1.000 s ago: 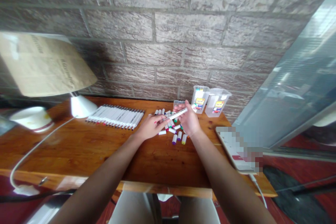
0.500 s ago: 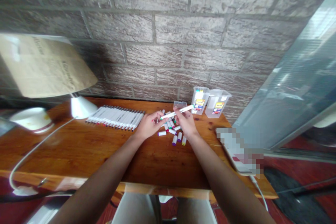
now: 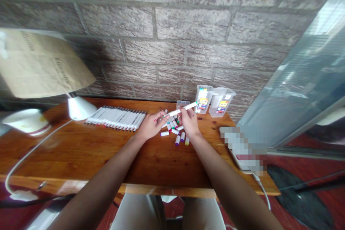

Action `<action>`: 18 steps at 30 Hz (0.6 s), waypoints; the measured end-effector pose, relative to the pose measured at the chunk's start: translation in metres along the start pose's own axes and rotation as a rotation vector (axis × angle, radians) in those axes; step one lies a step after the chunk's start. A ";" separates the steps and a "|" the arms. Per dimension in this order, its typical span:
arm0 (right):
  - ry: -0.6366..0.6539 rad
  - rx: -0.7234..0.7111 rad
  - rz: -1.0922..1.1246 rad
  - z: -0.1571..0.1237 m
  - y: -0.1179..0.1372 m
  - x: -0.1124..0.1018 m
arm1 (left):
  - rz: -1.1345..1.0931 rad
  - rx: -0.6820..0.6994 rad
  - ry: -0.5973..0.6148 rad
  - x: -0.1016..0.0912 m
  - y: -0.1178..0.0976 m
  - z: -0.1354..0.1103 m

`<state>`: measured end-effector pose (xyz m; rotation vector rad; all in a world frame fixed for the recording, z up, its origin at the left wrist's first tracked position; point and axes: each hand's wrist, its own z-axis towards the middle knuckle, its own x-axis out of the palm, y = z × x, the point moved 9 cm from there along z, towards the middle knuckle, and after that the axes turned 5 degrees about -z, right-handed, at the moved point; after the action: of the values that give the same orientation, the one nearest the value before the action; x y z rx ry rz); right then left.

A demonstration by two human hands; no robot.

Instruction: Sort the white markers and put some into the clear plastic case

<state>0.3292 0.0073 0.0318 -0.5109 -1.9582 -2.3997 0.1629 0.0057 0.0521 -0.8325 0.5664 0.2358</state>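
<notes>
A white marker [image 3: 174, 113] with green at its ends is held between both hands, tilted up to the right. My left hand [image 3: 152, 124] pinches its lower left end. My right hand [image 3: 189, 120] has its fingers closed around the right part. Beneath and in front of the hands lie several loose marker caps, among them a purple-ended cap [image 3: 164, 134] and a yellow-ended cap [image 3: 187, 141]; some are hidden by the hands. To the left, a row of white markers [image 3: 115, 118] with dark ends lies side by side on the wooden table [image 3: 161, 165].
Two clear plastic boxes [image 3: 203, 100] with labels stand at the back right, before the brick wall. A small clear tray [image 3: 183, 104] is behind the hands. A lamp [image 3: 81, 107] and a paper cup [image 3: 27, 121] stand left. A pixelated device [image 3: 242, 151] lies right, cabled.
The view has shifted slightly. Both hands still hold the marker; its right end is tilted a little higher, and the right hand's grip looks slightly altered. The loose caps lie as before.
</notes>
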 end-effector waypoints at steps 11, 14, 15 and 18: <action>-0.063 -0.044 -0.073 0.000 0.000 -0.003 | -0.009 0.032 -0.048 -0.002 0.008 0.001; -0.071 -0.040 -0.064 0.001 -0.002 -0.004 | -0.012 0.038 -0.027 0.001 0.009 0.001; -0.073 -0.043 -0.061 0.002 -0.002 -0.004 | -0.014 0.038 -0.023 0.001 0.008 0.001; -0.068 -0.051 -0.063 0.002 0.000 -0.004 | -0.022 0.029 -0.008 0.002 0.005 0.000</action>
<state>0.3336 0.0084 0.0313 -0.5482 -1.9731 -2.5083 0.1623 0.0090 0.0482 -0.8090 0.5518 0.2097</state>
